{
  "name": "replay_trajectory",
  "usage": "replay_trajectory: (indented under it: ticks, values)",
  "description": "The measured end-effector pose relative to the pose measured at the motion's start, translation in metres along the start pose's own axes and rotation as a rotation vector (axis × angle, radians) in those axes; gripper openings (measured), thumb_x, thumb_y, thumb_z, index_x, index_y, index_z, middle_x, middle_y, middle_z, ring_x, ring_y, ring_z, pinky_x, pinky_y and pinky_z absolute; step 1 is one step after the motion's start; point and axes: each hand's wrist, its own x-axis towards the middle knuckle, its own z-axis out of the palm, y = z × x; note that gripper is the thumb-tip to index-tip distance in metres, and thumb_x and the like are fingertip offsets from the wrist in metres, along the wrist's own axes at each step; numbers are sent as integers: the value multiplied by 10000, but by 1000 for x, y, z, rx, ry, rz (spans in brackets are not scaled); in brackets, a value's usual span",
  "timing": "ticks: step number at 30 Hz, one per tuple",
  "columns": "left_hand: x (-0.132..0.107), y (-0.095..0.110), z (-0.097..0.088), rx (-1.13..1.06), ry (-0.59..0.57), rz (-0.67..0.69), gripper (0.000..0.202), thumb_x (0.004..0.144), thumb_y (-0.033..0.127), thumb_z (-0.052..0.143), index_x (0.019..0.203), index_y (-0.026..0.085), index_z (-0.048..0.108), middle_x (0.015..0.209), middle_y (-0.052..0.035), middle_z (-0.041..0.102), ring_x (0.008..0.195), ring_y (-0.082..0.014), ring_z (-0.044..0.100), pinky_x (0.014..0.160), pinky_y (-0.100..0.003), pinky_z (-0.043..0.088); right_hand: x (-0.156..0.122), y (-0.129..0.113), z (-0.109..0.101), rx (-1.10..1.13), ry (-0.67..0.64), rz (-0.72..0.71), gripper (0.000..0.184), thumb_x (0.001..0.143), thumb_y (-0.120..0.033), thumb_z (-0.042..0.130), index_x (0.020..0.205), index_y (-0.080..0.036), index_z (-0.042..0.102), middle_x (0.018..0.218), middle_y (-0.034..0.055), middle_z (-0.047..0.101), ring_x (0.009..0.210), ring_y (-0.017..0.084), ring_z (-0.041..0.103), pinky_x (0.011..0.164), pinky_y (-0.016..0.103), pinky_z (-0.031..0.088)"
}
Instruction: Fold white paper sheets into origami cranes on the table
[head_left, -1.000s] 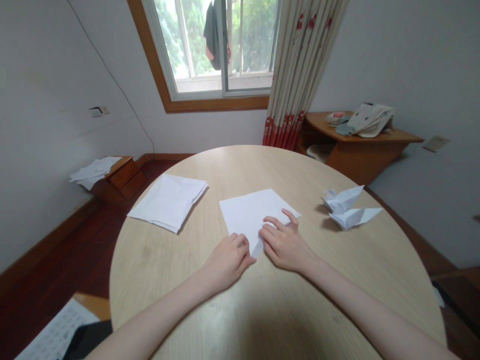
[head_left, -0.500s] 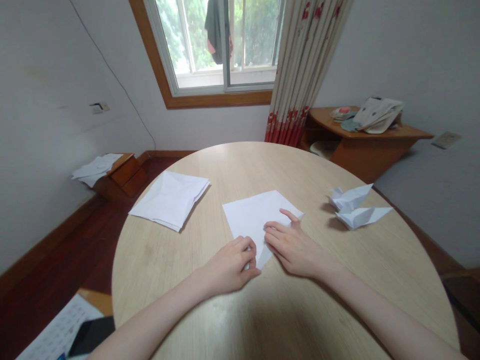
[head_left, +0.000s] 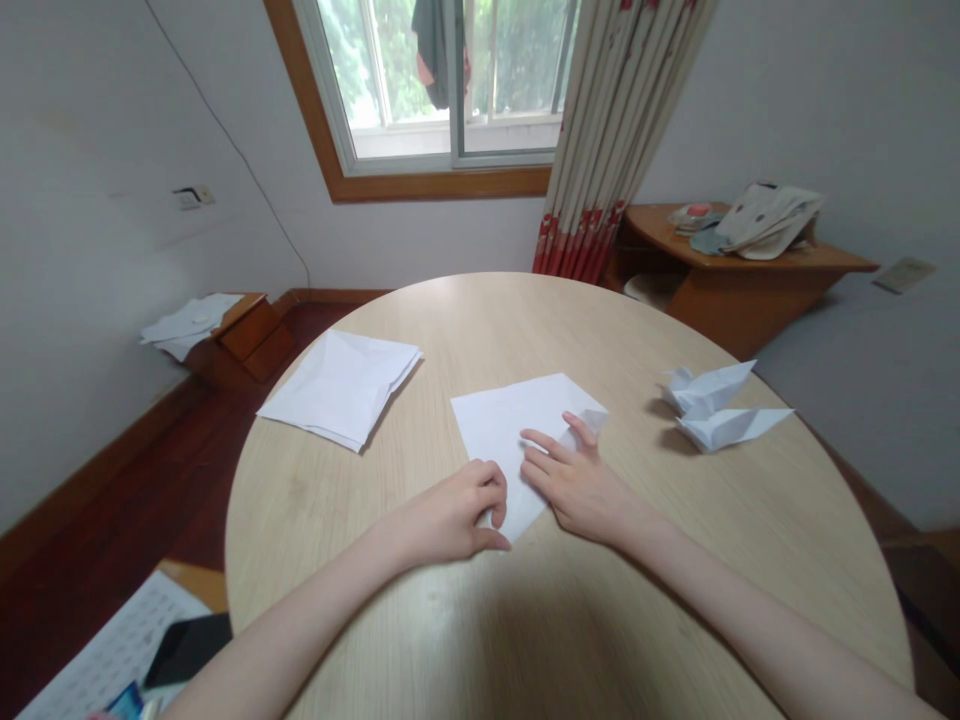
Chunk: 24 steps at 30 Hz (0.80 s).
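A white sheet of paper [head_left: 499,415] lies on the round table in front of me, one corner pointing at me. My left hand [head_left: 469,510] is at its near left edge, fingers curled on the paper and thumb at the near corner. Spread over the sheet's right part, my right hand [head_left: 570,485] rests with its fingers stretched out. Part of the paper is hidden beneath both hands. To the right of it stand two folded paper birds [head_left: 709,388], close together.
A stack of white paper sheets [head_left: 345,385] lies on the left of the wooden table [head_left: 360,620]. At the lower left, a black phone [head_left: 187,648] rests on a printed sheet [head_left: 112,640]. A side desk [head_left: 750,280] holding a bag stands by the curtain.
My right hand's fingers have slid slightly left across the paper. My left thumb has moved a little apart from the curled fingers. The camera view has shifted slightly.
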Motion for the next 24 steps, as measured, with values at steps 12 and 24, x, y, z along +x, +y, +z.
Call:
replay_trajectory:
  ticks: [12,24]
  values:
    - [-4,6,-1,297,-43,105,340,854,275,659,1188,241,600,1018,-54,583,937,-210,540,786,-303,442,3,4,0,85,-13,56,113,890,-171,494,835,-194,590,927,66,689,1213,237,478,1110,544,41]
    - [1,5,9,382,-19,149,291,920,306,558,1193,218,609,986,-73,534,880,-202,485,789,-317,434,6,4,-2,182,-50,80,134,863,-98,482,813,-190,565,913,55,700,1242,219,474,1103,560,48]
